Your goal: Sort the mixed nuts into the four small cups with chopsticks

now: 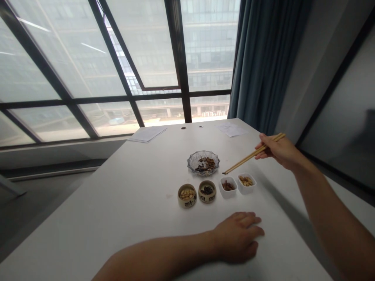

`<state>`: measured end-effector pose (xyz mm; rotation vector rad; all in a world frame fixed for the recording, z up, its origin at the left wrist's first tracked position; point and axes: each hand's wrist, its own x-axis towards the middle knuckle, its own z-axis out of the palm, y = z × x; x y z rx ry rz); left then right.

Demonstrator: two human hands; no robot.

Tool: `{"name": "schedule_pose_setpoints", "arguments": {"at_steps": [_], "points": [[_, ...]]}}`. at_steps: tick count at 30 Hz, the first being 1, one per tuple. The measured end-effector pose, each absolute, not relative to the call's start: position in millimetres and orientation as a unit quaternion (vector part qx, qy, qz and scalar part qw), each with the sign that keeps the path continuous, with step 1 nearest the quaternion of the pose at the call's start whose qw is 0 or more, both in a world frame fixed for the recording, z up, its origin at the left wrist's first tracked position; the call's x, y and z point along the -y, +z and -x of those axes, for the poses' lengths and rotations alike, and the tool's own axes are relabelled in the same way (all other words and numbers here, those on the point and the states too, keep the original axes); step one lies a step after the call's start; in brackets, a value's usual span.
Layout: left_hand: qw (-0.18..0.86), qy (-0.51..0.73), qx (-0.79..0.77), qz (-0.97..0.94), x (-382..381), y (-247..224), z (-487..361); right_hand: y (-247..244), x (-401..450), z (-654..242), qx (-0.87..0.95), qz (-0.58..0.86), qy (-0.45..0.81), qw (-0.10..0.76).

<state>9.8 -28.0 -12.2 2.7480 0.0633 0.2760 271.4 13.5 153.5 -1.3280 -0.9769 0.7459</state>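
Observation:
My right hand [274, 150] is closed around a pair of wooden chopsticks [249, 157], which slant down to the left. A small dark piece [225, 173] shows at their tips, just right of a clear scalloped glass bowl [190, 167] holding mixed dark and brown dried pieces. Below the tips stand two white square cups, one with reddish-brown pieces [227, 186], the other with pale tan pieces [245, 180]. Left of them are two round tan bowls with dark lettering, one with black pieces [208, 190], one with pale pieces [186, 194]. My left hand [238, 236] rests on the table, fingers apart.
The white table [123, 195] runs toward a large window. Paper sheets [148, 134] lie at its far left, more paper [233, 129] at the far right. A round dark disc [183, 128] is near the far edge. A blue curtain [263, 58] hangs beyond.

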Motion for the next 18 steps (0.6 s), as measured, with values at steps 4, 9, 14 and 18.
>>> {"name": "schedule_pose_setpoints", "arguments": {"at_steps": [4,9,14,18], "points": [[0.193,0.103,-0.021,-0.976,27,-13,-9,153,-9,-272,0.461,0.576,0.334,0.588],[0.193,0.099,-0.017,-0.976,26,-11,-9,158,-3,-269,0.499,0.576,0.344,0.548],[0.192,0.097,-0.018,-0.977,27,-10,-9,160,-1,-269,0.527,0.568,0.349,0.526],[0.192,0.098,-0.02,-0.976,27,-11,-10,159,-3,-271,0.534,0.553,0.336,0.545]]}}
